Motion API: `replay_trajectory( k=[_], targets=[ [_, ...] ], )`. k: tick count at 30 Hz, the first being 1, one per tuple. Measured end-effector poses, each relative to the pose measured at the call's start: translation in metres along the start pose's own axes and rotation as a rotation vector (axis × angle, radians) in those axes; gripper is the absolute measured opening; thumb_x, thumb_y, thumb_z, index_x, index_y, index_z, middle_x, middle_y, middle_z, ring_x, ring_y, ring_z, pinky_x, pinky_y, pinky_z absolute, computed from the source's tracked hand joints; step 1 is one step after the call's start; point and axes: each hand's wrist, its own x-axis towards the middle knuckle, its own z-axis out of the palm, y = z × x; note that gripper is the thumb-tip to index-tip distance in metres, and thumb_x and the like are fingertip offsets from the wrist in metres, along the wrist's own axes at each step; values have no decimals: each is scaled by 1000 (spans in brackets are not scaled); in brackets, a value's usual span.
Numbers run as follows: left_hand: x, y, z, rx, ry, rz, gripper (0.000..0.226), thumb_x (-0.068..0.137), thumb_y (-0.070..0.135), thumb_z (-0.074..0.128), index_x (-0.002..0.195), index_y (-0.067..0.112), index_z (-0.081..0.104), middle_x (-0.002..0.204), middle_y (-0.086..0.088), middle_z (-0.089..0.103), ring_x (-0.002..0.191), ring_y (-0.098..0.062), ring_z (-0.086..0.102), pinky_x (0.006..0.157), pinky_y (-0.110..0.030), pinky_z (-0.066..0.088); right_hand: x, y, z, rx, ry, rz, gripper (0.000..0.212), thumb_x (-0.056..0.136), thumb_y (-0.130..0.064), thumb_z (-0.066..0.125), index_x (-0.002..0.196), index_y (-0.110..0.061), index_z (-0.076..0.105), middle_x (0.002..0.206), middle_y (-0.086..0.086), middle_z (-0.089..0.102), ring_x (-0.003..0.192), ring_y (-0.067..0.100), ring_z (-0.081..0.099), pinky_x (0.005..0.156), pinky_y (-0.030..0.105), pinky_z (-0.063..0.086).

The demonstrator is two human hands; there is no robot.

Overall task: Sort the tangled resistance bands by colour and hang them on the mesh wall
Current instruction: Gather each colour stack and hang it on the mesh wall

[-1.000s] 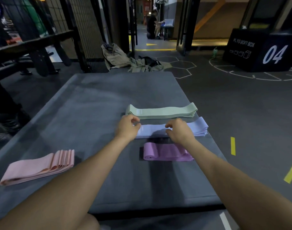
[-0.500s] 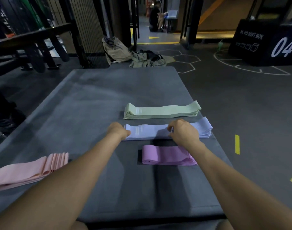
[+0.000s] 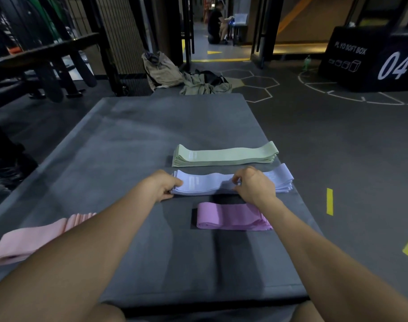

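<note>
fingers (image 3: 175, 182) of both hands pinch the lavender band stack (image 3: 205, 183) at its 9 o'clock end and middle; an uneven lift could spill loose layers onto the purple bands (image 3: 231, 217).

Four stacks of bands lie on the one grey mat (image 3: 133, 145), one stack to each colour: one green stack (image 3: 224, 155) nearest the far edge, one lilac-blue stack (image 3: 207, 183) just this side of it, one purple stack (image 3: 231, 216) nearer the near edge, and one pink stack (image 3: 36, 235) at the left edge. How many bands sit in each stack cannot be counted; the layers are too thin to tell apart. Two hands are at work, the left hand (image 3: 162, 185) and the right hand (image 3: 254, 185), both on the lilac-blue stack. Beyond the far edge, on the floor: two bags, one tan bag (image 3: 161, 69) and one dark bag (image 3: 205, 83), one black box (image 3: 370, 63), and one seated person (image 3: 215, 20) in the doorway.
</note>
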Motion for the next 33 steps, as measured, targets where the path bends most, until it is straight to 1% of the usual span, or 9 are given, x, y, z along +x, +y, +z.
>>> replay_trajectory(
  k=[5, 9, 13, 16, 19, 21, 25, 30, 33],
  targets=[
    [-14, 15, -14, -82, 13, 21, 22, 83, 3, 65, 73, 10, 47, 72, -5, 51, 62, -12, 48, 57, -22, 43, 1, -8, -11, 109, -99, 36, 30, 89, -11, 54, 115, -21, 66, 120, 5, 62, 104, 26, 60, 78, 29, 46],
    [-24, 34, -42, 15, 134, 87, 26, 83, 6, 65, 69, 11, 44, 71, -6, 47, 57, -11, 43, 51, -19, 38, -1, -25, -17, 213, -89, -9, 28, 88, -12, 57, 113, -15, 67, 118, 7, 65, 109, 23, 59, 88, 28, 47],
    [-33, 55, -65, 182, 288, 220, 29, 77, 12, 69, 65, 10, 43, 68, -9, 44, 48, -17, 34, 40, -17, 31, -1, -42, -22, 297, -107, -50, 25, 88, -12, 58, 111, -9, 67, 112, 9, 68, 105, 24, 61, 81, 22, 43],
    [-46, 72, -46, 273, 248, 296, 29, 72, 12, 71, 59, 10, 45, 52, -6, 43, 37, -16, 36, 37, -14, 30, 1, -47, -28, 381, -103, -73, 21, 88, -12, 59, 106, -6, 69, 107, 10, 69, 102, 25, 62, 84, 27, 46],
    [-56, 82, -9, 347, 179, 342, 28, 65, 15, 75, 58, 8, 49, 50, -6, 43, 36, -18, 36, 44, -20, 34, 7, -44, -35, 583, -109, -15, 16, 88, -11, 59, 96, -2, 70, 90, 12, 68, 84, 27, 60, 77, 32, 47],
    [-59, 86, 16, 350, 137, 373, 33, 64, 14, 75, 53, 9, 44, 51, -6, 38, 43, -19, 31, 46, -23, 30, 10, -39, -39, 782, -147, 49, 19, 90, -8, 52, 83, 2, 66, 74, 13, 57, 69, 25, 45, 65, 33, 40],
    [-63, 87, 54, 348, 66, 371, 31, 68, 15, 76, 52, 12, 50, 42, 5, 42, 48, -13, 38, 53, -24, 38, 14, -27, -47, 1047, -217, 125, 26, 97, -6, 44, 74, -5, 57, 70, 10, 52, 62, 19, 46, 58, 24, 40],
    [-52, 80, 81, 410, 73, 405, 26, 65, 25, 74, 61, 12, 52, 58, -3, 45, 54, -19, 41, 56, -24, 36, 21, -5, -45, 1052, -217, 186, 30, 97, -6, 44, 69, -3, 56, 69, 11, 57, 63, 20, 54, 58, 25, 42],
    [-46, 72, 90, 427, 15, 476, 25, 73, 31, 71, 62, 13, 57, 63, -6, 43, 61, -18, 36, 59, -27, 33, 27, 4, -40, 1048, -197, 252, 28, 97, -12, 47, 74, -1, 57, 70, 13, 56, 63, 22, 54, 62, 30, 49]
  ],
)
